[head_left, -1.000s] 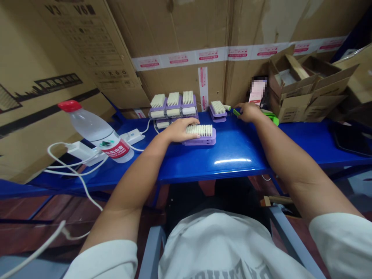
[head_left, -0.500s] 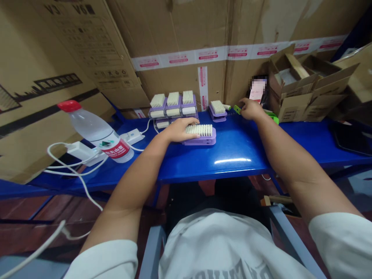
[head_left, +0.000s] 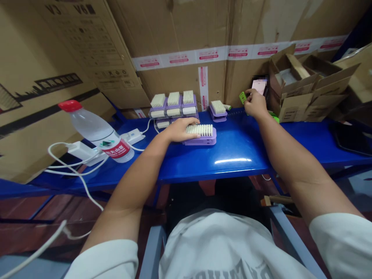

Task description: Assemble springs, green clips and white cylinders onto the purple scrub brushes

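Note:
My left hand [head_left: 180, 131] is wrapped over the left end of a purple brush [head_left: 207, 135] with cream bristles pointing up, holding it on the blue table. My right hand [head_left: 257, 104] pinches a small flat bright green piece [head_left: 242, 97], raised near the back of the table. What kind of piece it is I cannot make out. Another purple brush [head_left: 218, 110] lies between the hands, farther back, with a small pale roll with a green end [head_left: 227, 107] beside it. Behind my left hand several purple brushes with rollers [head_left: 173, 105] are stacked.
A phone [head_left: 259, 86] leans at the back by open cardboard boxes [head_left: 302, 93] on the right. A red-capped water bottle [head_left: 100, 131] leans on the left, among white cables and a power strip [head_left: 132, 136]. Large cardboard [head_left: 180, 35] stands behind the blue table [head_left: 186, 164].
My right hand has lifted the green piece up off the tabletop and moved slightly right, toward the phone. The left hand stays on the brush.

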`<state>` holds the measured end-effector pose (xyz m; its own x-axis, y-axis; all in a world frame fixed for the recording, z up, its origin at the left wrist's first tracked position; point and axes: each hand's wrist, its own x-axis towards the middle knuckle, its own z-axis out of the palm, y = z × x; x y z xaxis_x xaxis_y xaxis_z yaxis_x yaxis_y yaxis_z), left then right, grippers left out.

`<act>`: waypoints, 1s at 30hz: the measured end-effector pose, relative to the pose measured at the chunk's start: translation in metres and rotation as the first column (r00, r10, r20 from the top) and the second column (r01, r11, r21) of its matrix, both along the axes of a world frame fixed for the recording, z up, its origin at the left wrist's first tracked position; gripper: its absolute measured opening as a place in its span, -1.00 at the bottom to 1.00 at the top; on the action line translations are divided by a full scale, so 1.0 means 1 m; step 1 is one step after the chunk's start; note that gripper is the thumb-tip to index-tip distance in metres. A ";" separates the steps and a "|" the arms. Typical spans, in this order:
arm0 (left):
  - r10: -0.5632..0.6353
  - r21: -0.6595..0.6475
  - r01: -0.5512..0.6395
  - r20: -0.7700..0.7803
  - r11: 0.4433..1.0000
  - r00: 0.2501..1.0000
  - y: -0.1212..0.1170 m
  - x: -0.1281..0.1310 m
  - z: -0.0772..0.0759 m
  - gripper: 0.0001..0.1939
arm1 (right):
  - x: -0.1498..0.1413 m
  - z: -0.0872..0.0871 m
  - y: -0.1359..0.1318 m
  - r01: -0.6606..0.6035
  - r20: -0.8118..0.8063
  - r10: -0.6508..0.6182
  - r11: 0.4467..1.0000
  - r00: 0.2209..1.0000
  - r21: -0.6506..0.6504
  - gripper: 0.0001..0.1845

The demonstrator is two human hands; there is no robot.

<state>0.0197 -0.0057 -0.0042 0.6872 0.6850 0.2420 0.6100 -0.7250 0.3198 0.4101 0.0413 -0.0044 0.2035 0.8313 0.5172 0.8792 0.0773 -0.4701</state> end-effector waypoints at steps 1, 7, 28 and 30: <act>-0.002 -0.002 0.002 0.000 1.000 1.000 0.000 0.000 0.000 -0.27 | 0.001 0.001 0.000 -0.005 0.001 0.005 1.000 1.000 0.018 -0.40; -0.009 0.001 0.009 0.005 1.000 1.000 0.000 0.001 0.000 -0.28 | 0.003 0.005 -0.001 -0.042 0.036 0.038 0.995 0.999 0.094 -0.43; 0.004 -0.001 -0.004 0.003 1.000 1.000 -0.001 0.000 0.000 -0.25 | 0.011 -0.005 0.022 -0.028 -0.114 0.056 0.973 0.992 0.230 -0.42; 0.004 0.003 -0.004 0.002 1.000 1.000 -0.001 0.000 0.000 -0.26 | 0.010 -0.004 0.021 -0.037 -0.129 0.070 0.970 0.989 0.241 -0.42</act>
<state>0.0198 -0.0066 -0.0046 0.6837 0.6873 0.2455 0.6125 -0.7233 0.3189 0.4204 0.0622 -0.0086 0.2437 0.6996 0.6717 0.8000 0.2466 -0.5470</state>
